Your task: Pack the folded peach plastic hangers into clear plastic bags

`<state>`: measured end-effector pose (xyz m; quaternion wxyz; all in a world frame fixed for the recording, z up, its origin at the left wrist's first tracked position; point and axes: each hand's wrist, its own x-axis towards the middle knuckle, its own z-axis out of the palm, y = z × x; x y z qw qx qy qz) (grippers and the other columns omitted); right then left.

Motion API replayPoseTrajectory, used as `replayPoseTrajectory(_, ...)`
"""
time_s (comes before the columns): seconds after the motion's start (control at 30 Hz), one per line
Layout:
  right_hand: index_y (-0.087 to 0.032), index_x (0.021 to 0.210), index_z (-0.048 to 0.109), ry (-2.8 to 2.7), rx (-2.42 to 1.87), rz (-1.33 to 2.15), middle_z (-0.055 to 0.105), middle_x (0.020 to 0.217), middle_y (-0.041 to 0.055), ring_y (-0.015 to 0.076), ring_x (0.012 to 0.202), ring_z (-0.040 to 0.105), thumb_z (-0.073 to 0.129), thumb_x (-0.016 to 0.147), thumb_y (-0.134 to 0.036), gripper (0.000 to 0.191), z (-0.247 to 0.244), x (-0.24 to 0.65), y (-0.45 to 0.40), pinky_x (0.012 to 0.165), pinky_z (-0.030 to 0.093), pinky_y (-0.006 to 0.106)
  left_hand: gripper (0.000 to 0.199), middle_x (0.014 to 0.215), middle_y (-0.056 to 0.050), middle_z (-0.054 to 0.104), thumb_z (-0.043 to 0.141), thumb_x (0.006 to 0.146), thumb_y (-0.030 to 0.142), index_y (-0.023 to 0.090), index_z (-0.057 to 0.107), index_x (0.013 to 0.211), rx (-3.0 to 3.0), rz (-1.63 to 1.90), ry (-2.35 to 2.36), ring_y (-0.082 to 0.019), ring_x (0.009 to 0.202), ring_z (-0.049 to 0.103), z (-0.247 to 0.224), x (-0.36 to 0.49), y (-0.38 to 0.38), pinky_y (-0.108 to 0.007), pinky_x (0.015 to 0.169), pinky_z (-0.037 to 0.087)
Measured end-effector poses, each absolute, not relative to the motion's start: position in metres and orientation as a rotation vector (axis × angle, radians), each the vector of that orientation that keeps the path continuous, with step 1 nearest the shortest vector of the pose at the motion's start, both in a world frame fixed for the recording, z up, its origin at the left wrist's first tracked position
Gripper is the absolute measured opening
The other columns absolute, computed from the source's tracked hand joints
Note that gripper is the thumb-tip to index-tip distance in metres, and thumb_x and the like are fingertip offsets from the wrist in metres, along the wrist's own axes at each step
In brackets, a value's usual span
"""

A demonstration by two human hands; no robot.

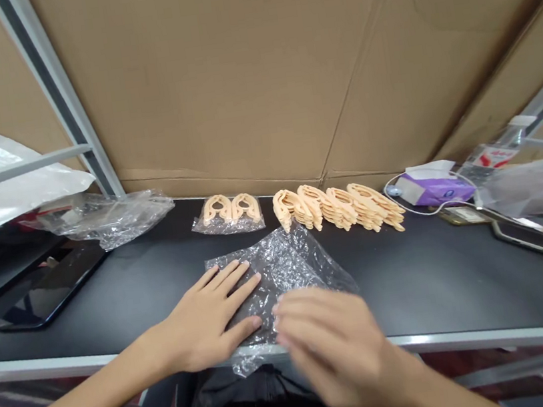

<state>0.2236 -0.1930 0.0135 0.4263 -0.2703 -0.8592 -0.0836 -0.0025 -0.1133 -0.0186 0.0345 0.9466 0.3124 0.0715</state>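
My left hand [206, 317] lies flat on a crinkled plastic bag [286, 272] near the front edge of the tabletop [428, 276]. My right hand [335, 349], blurred, is at the bag's near end, and I cannot tell whether it grips it. The hands are apart, with the bag under and between them. Peach plastic clips [338, 211] lie toward the back edge.

Bright, even light leaves only soft shadows; the plastic bag [281, 271] glints, the right hand [335, 349] is motion-blurred, and wide-angle distortion bends the frame's edges.
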Motion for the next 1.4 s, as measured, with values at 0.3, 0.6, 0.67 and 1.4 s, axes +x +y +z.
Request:
replayPoseTrajectory(0.3,-0.017,0.104,0.072,-1.877,-1.729,-0.310,0.075,0.106,0.0137,0.0322,0.102,0.065,0.052,0.094,-0.042,0.034,0.042,0.284,-0.064,0.088,0.047,0.046,0.066,0.163,-0.005,0.029,0.052,0.100,0.056,0.035,0.029,0.158,2.848,0.063,0.741,-0.032,0.152,0.021,0.010,-0.031,-0.077,-0.059,0.123,0.016)
replayPoseTrajectory(0.6,-0.012,0.120,0.065,-2.027,-1.907,-0.351,0.066,0.125,0.0214,0.0396,0.116,0.058,0.053,0.092,-0.052,0.051,0.022,0.265,-0.040,0.098,0.038,0.052,0.060,0.165,0.000,0.027,0.053,0.102,0.042,0.044,0.028,0.157,2.911,0.093,0.794,-0.033,0.152,0.023,0.021,-0.067,-0.070,-0.062,0.120,0.022)
replayPoseTrajectory(0.67,-0.014,0.119,0.064,-2.030,-1.881,-0.340,0.067,0.123,0.0192,0.0376,0.114,0.059,0.049,0.093,-0.045,0.043,0.020,0.268,-0.042,0.097,0.038,0.051,0.058,0.164,0.001,0.030,0.054,0.102,0.043,0.044,0.032,0.156,2.910,0.136,0.800,-0.033,0.151,0.026,0.024,-0.066,-0.071,-0.060,0.119,0.026)
replayPoseTrajectory(1.4,-0.015,0.129,0.058,-1.860,-1.883,-0.430,0.064,0.130,0.0199,0.0370,0.118,0.057,0.055,0.090,-0.055,0.056,0.000,0.279,-0.041,0.100,0.036,0.049,0.048,0.158,-0.010,0.042,0.051,0.101,0.044,0.028,0.053,0.146,2.915,0.140,0.707,-0.035,0.147,0.034,0.033,-0.009,-0.101,-0.059,0.120,0.026)
